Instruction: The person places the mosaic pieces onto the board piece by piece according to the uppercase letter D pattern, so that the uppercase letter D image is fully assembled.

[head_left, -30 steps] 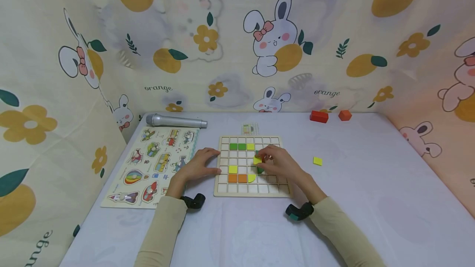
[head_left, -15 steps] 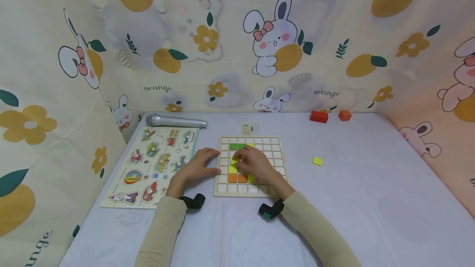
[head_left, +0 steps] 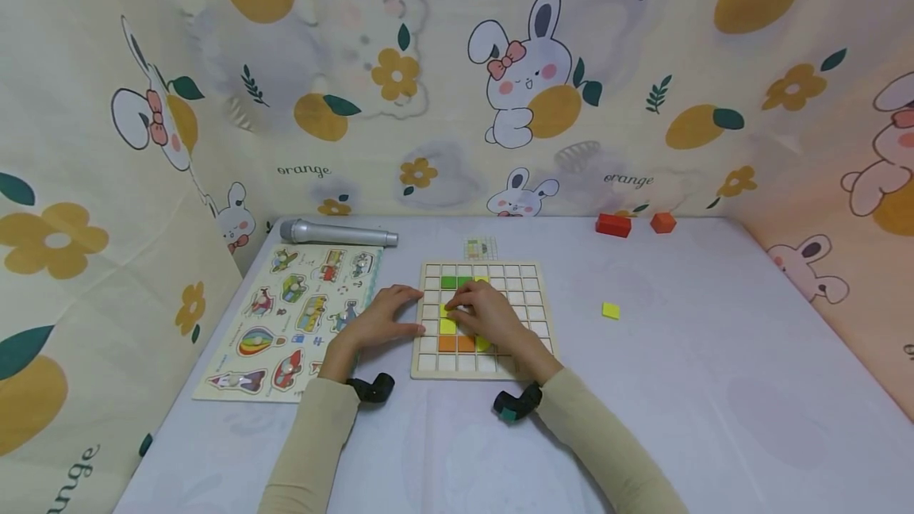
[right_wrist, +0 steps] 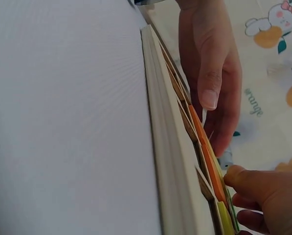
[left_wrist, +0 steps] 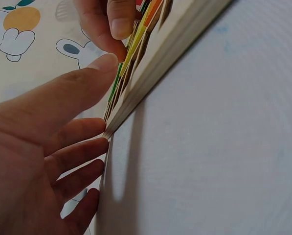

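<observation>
Currently, left to right across the desk (head_left: pixel 714 387):

1. Silver microphone (head_left: pixel 338 233), back left edge, lying flat.
2. Animal-and-vehicle peg puzzle (head_left: pixel 293 316), left side, flat, just beside the grid board.
3. Left hand (head_left: pixel 378 320), fingers spread and fairly straight, resting against the left rim of the wooden grid board (head_left: pixel 531 304); it steadies the board and holds nothing.
4. Grid board, centre of the desk. Seated in it: green tiles (head_left: pixel 450 281) in the second row from the back, a yellow tile (head_left: pixel 447 326) toward the left, orange tiles (head_left: pixel 456 343) in the row below it.
5. Right hand (head_left: pixel 489 316), over the board's middle, fingertips curled down on a small yellow piece (head_left: pixel 450 310) just above the seated yellow tile. Whether it pinches or only presses the piece, I cannot tell for sure; the thumb looks tucked against it.
6. Loose yellow tile (head_left: pixel 611 310), on the desk right of the board, well apart.
7. Red block (head_left: pixel 614 224) and orange block (head_left: pixel 663 221), back edge, right of centre.

Handling note, as a judgement: square the piece to its cell before pushing, press flat and evenly, and let the other hand brace the rim so neighbouring tiles do not jump.
</observation>
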A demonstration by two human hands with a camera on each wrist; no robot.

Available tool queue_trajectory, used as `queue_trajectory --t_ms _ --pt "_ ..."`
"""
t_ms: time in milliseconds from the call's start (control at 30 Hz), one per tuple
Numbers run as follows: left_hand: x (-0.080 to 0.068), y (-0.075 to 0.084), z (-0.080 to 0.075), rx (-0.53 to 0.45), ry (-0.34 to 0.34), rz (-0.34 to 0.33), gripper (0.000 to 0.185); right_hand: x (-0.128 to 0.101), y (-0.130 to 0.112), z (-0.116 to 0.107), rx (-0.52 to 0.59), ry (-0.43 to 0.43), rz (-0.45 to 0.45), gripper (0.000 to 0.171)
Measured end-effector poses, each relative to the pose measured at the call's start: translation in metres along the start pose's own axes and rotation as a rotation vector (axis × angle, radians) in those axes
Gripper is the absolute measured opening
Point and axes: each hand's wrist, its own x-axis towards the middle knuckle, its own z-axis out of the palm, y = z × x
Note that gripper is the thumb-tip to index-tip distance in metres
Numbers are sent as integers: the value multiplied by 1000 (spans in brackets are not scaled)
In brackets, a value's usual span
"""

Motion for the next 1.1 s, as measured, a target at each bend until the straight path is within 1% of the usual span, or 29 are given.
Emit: queue_trajectory --t_ms 167,300,433,567,767,933,1100 --pt "0 0 0 0 0 -5 65 -3 1 -3 -24 -11 -35 18" --pt "1 -1 1 4 -2 -8 66 -9 7 -8 23 11 -30 23" --pt "1 -1 1 6 -2 -15 66 -17 15 -22 79 43 -51 24" --pt "1 -1 0 7 -3 -16 66 -26 24 -40 79 66 -68 21" --pt "1 0 0 1 -3 -16 66 -44 40 -66 100 86 26 20" --pt "1 0 0 0 -4 -21 67 -63 55 -89 62 128 82 23" --pt "2 -1 1 3 -4 -21 66 -84 74 -106 18 161 119 25"
